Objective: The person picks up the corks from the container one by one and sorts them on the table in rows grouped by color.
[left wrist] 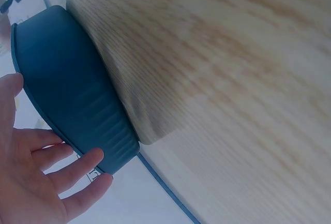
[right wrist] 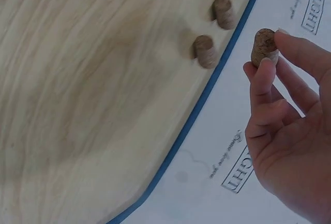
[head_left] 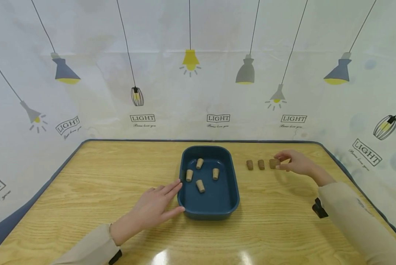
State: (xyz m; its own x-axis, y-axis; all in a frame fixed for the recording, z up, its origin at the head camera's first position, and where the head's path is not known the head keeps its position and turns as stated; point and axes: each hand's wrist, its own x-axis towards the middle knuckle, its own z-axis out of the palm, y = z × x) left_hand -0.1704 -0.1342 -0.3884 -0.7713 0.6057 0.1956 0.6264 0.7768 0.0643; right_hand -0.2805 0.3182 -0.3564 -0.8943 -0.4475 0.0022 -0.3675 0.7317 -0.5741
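Observation:
A dark blue rectangular tray [head_left: 208, 216] stands on the wooden table, with several tapered corks [head_left: 215, 174] lying in it. My left hand [head_left: 155, 206] rests its fingertips along the tray's left rim, fingers extended; the left wrist view shows them against the tray's outer wall [left wrist: 67, 74]. To the right of the tray, my right hand [head_left: 295, 162] pinches a cork [right wrist: 264, 48] between thumb and fingertips. Beside it, darker corks stand in a row, among them the leftmost cork [head_left: 249, 164] and the middle cork [head_left: 261, 164]. The right wrist view shows the nearest one [right wrist: 205, 51] close by the held cork.
A pale backdrop [head_left: 165, 73] printed with hanging lamps and LIGHT labels rises behind and beside the table. Blue edging [head_left: 135, 140] runs along the back of the wooden tabletop [head_left: 118, 176]. Beige sleeves [head_left: 353, 213] cover both forearms.

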